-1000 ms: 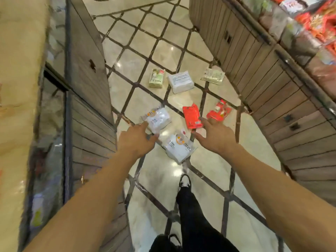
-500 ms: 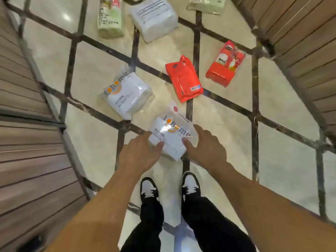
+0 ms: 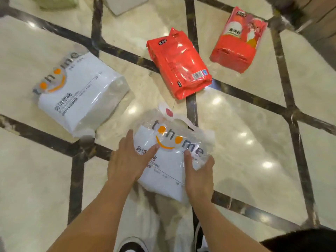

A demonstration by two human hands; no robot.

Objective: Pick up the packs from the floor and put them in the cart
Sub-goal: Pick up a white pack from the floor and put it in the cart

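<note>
Holding: left hand (image 3: pixel 127 159) and right hand (image 3: pixel 198 171) clasp opposite sides of white pack (image 3: pixel 169 160), lower centre, thumbs curled over its top.
Floor, left: second white pack (image 3: pixel 80 91).
Floor, upper centre: red pack (image 3: pixel 180 62).
Floor, upper right: red printed pack (image 3: pixel 238 40).
Surface: marble floor (image 3: pixel 245 124).

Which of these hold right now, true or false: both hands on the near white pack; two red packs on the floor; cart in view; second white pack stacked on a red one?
1. Both hands, left and right, grip the near white pack. True.
2. Two red packs lie on the floor. True.
3. The cart is in view. False: none shows.
4. The second white pack is stacked on a red one. False: it lies apart, to their left.
</note>
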